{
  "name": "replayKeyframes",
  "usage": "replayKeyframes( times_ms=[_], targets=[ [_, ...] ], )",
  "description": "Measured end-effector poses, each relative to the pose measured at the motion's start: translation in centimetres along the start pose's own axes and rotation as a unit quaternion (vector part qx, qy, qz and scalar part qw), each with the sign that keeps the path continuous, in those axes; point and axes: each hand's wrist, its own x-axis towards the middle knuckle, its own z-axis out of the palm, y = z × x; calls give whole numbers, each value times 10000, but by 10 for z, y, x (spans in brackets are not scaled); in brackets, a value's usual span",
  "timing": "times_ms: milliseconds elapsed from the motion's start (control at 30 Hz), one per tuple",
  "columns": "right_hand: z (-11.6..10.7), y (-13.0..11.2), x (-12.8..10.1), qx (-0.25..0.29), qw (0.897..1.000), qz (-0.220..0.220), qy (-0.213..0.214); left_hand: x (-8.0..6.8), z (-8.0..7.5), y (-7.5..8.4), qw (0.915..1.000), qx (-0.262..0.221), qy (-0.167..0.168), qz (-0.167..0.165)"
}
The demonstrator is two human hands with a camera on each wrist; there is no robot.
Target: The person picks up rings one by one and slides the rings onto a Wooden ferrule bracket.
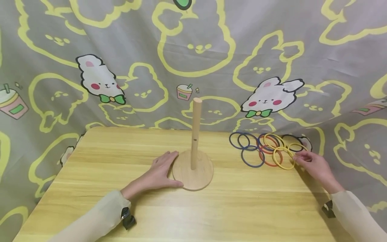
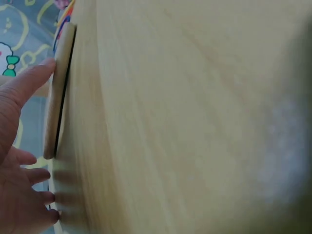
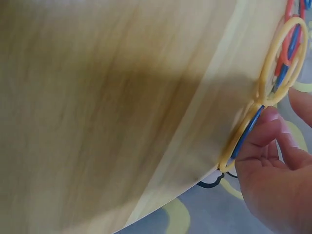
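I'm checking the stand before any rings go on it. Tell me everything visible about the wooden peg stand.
The peg stand looks like pale, unpainted wood: a flat round base with one upright dowel rising from its middle, a small dark hole partway up. No rings are on it. It stands upright near the middle of the table. The left hand lies flat against the base's left rim, thumb along its front edge. The rings lie apart, to its right.

Rings (image 1: 266, 149) right of peg stand (image 1: 193, 168)

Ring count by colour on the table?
blue rings: at least 4
red rings: 2
yellow rings: 3
Total: at least 9; the pile overlaps, so one may be hidden.
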Motion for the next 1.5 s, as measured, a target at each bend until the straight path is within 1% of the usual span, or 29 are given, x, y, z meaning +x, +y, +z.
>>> replayKeyframes(
  times_ms=[133,233,467,600,833,1000,1133,1267,1367,1500],
  targets=[
    [4,-1,0,-111,9999,-25,19,4,2,0,9996,216,-155,74],
    [6,0,1,-210,9998,49,19,6,2,0,9989,368,-267,103],
    [10,9,4,-608,9978,162,195,8,1,-1,9972,608,-417,76],
    [11,8,5,-776,9964,168,293,8,0,-3,9961,719,-502,50],
    [9,1,3,-770,9958,402,281,8,-1,-9,9953,859,-454,59],
    [9,0,0,-727,9955,508,324,8,-4,-12,9954,845,-437,95],
    [8,-4,-3,-452,9974,524,219,8,-4,-13,9954,843,-421,156],
    [5,-13,-7,163,9987,446,161,8,-5,-13,9955,852,-371,208],
    [2,-24,-11,683,9969,322,229,8,-4,-13,9950,922,-300,241],
    [-2,-46,-19,1301,9908,134,339,8,-4,-14,9939,1060,-222,214]
  ],
)
